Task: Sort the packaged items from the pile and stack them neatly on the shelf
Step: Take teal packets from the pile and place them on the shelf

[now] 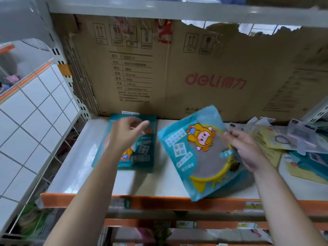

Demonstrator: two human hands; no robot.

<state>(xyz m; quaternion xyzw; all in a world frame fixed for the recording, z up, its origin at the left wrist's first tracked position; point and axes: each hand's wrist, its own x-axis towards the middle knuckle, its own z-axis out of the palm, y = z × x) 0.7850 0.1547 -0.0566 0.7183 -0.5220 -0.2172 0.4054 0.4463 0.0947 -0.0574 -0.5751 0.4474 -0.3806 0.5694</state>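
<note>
Pinching the teal packet (pixel 193 157) at its right edge are right fingers (pixel 232 135).

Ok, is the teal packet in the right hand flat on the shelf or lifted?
Lifted, tilted: the right hand pinches the teal packet by one edge; its lower corner overhangs the shelf front.

Cardboard (pixel 204 55): brown flattened carton, stands upright at the back; bears a red "deli" logo, a printed spec table and handling symbols; top edge is torn at right. Tiles (pixel 33 110): white wall at left, orange stripe across. Goods (pixel 159 233): lower down, blurred.
</note>
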